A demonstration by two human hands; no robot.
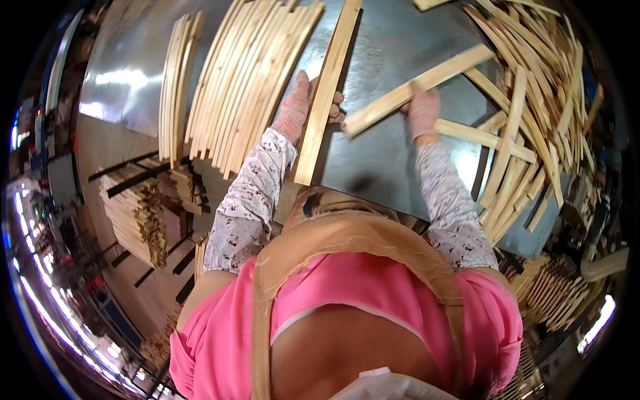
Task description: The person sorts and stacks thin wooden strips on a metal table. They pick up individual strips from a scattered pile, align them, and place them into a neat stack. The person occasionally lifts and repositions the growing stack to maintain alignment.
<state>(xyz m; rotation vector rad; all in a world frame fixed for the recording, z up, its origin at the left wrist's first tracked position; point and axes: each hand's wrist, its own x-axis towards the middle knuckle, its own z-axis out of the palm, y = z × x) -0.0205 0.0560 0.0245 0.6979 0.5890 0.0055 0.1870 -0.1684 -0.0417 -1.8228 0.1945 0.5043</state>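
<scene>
My left hand (pixel 297 109), in a pink knit glove, is closed around a long pale wooden slat (pixel 327 93). Its thumb lies along the near side and the fingertips show past the far edge. That slat reaches from the table's near edge toward the top of the view. On the right, my right hand (pixel 423 113), gloved alike, grips a shorter wooden strip (pixel 417 87) that slants up to the right, thumb over its top. To the left of my left hand, a row of slats (pixel 250 73) lies side by side on the metal table (pixel 377 163).
A loose, crisscrossed heap of wooden strips (pixel 533 100) covers the table's right side. A narrow bundle of slats (pixel 179 87) lies at the left. Below the table's left edge stands a stack of wood (pixel 133 213) by dark metal bars. More stacked wood (pixel 557 293) stands at lower right.
</scene>
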